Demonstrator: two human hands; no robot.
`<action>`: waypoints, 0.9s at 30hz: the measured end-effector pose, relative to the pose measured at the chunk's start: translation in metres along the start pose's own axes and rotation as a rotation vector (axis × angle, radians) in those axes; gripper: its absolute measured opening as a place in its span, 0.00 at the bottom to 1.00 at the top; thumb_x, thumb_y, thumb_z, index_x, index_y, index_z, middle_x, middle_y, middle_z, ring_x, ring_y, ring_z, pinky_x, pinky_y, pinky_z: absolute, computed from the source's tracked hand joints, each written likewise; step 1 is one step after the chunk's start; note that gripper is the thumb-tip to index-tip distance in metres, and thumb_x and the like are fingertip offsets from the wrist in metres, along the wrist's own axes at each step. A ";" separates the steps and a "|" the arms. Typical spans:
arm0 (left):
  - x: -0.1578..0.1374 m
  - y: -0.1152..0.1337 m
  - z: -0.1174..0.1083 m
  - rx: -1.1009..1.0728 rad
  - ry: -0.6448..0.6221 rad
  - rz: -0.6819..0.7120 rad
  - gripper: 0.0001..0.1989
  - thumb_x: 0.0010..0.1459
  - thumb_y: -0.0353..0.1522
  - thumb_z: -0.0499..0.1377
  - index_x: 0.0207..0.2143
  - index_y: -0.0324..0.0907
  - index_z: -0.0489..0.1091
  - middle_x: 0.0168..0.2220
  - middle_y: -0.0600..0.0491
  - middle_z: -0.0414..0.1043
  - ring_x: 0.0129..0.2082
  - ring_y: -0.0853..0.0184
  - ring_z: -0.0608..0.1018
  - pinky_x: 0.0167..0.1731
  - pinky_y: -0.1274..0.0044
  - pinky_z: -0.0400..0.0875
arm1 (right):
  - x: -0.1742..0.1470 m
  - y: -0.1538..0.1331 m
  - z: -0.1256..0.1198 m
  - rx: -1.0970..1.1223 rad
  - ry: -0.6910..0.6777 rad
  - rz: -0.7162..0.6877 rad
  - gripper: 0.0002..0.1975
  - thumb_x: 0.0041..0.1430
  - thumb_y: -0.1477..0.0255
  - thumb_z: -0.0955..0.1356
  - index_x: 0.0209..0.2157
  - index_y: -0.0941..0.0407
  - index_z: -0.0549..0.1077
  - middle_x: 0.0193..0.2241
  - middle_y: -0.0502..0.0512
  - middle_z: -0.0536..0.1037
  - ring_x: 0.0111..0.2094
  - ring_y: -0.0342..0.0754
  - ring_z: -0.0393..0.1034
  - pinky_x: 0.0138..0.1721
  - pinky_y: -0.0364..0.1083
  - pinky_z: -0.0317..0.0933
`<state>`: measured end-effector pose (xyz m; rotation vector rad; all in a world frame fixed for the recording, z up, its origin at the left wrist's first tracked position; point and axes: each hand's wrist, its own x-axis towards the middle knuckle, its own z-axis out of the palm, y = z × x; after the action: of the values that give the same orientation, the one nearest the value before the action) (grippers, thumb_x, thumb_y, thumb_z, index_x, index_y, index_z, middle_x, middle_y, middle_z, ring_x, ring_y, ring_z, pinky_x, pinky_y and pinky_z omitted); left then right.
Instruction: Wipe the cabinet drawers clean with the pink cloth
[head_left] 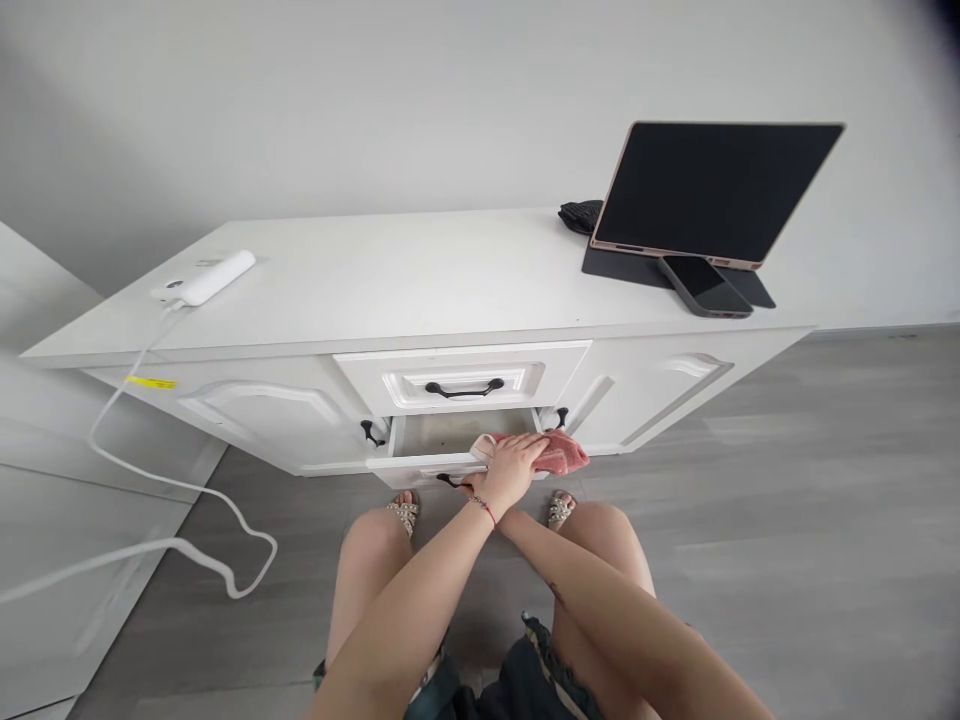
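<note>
My left hand [514, 468] presses a pink and white cloth [562, 455] over the front edge of the pulled-out lower drawer [431, 465], near its right side. Its fingers lie across the cloth. Crossing beneath my left wrist, my right hand [473, 484] is at the dark handle [448, 481] on that drawer's front. Only a few of its fingertips show, closed at the handle; the rest is hidden. The part of the drawer's inside that shows is bare and whitish. Above it, the upper drawer [367, 375] is closed.
On the white cabinet top [412, 270] stand a tablet [720, 190] on a dark stand, a phone [705, 285] and a black item [580, 216]. At left lies a white power strip [217, 278], its cable [161, 485] hanging down. My knees flank the drawer.
</note>
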<state>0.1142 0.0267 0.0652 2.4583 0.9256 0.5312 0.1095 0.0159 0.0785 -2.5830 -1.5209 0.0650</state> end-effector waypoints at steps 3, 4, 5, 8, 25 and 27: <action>-0.012 -0.012 -0.014 -0.024 0.002 -0.028 0.27 0.55 0.20 0.54 0.56 0.45 0.68 0.59 0.46 0.69 0.58 0.59 0.70 0.58 0.62 0.64 | -0.004 -0.009 0.007 0.031 -0.226 -0.121 0.26 0.61 0.86 0.55 0.54 0.59 0.73 0.51 0.71 0.75 0.52 0.59 0.70 0.58 0.64 0.51; -0.019 -0.018 -0.021 -0.025 0.005 -0.044 0.27 0.54 0.19 0.54 0.56 0.45 0.69 0.58 0.47 0.70 0.58 0.59 0.71 0.58 0.62 0.64 | -0.006 -0.008 0.013 0.059 -0.324 -0.216 0.24 0.61 0.85 0.56 0.52 0.60 0.75 0.49 0.71 0.76 0.51 0.59 0.71 0.57 0.61 0.54; -0.027 -0.024 -0.029 -0.025 0.011 -0.061 0.27 0.54 0.19 0.54 0.55 0.45 0.69 0.58 0.47 0.70 0.57 0.59 0.71 0.58 0.62 0.64 | -0.008 -0.006 0.018 0.084 -0.415 -0.312 0.22 0.62 0.84 0.57 0.50 0.61 0.76 0.47 0.71 0.77 0.49 0.59 0.72 0.55 0.58 0.58; -0.055 -0.043 -0.057 -0.041 0.050 -0.126 0.27 0.53 0.19 0.54 0.54 0.46 0.70 0.56 0.48 0.72 0.56 0.60 0.72 0.59 0.62 0.63 | -0.015 0.013 0.033 0.144 -0.514 -0.472 0.15 0.62 0.77 0.62 0.46 0.63 0.78 0.42 0.68 0.80 0.44 0.56 0.75 0.47 0.50 0.65; -0.183 -0.107 -0.110 -0.677 1.151 -0.988 0.09 0.50 0.26 0.62 0.36 0.44 0.73 0.34 0.54 0.77 0.39 0.63 0.79 0.49 0.69 0.71 | -0.024 0.038 0.035 0.213 -0.551 -0.577 0.15 0.63 0.70 0.62 0.33 0.57 0.80 0.28 0.60 0.81 0.35 0.49 0.76 0.38 0.42 0.64; -0.186 -0.113 -0.106 -0.928 1.263 -1.146 0.08 0.49 0.22 0.60 0.31 0.43 0.70 0.27 0.57 0.74 0.31 0.66 0.79 0.42 0.71 0.74 | -0.023 0.037 0.035 0.202 -0.557 -0.570 0.15 0.62 0.71 0.62 0.33 0.58 0.80 0.29 0.61 0.82 0.34 0.49 0.76 0.37 0.42 0.64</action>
<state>-0.1267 0.0033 0.0563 0.3726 1.7029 1.5458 0.1262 -0.0182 0.0381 -1.9693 -2.2326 0.8768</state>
